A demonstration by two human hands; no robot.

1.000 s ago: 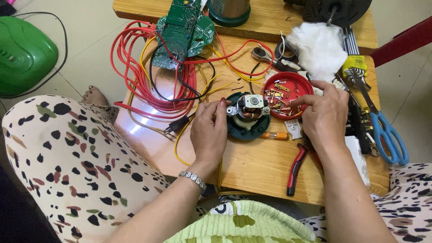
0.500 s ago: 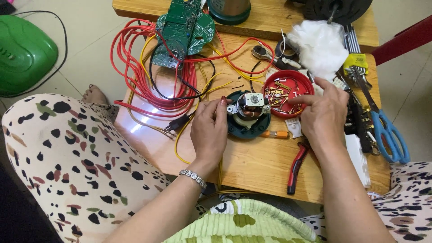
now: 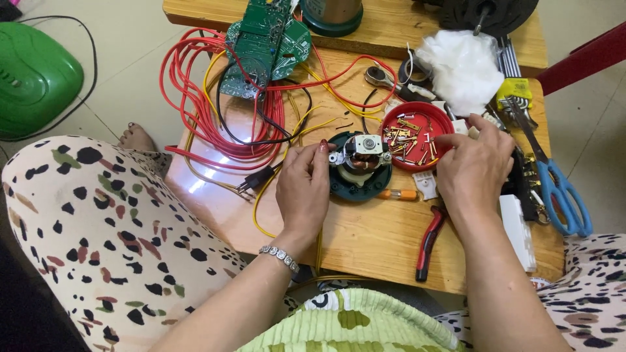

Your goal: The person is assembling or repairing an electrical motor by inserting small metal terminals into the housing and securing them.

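On the wooden worktop almost nothing has moved: the left hand still pinches the small motor with its fingers, while the right hand, fingers curled, stays at the red dish of metal bits.

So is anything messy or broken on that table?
Messy, yes. The red wires lie in a loose tangle, partly over the bare green circuit board. The small motor by the left hand sits opened up on its green base. Nothing looks spilled: the metal bits stay inside the red dish near the right hand.
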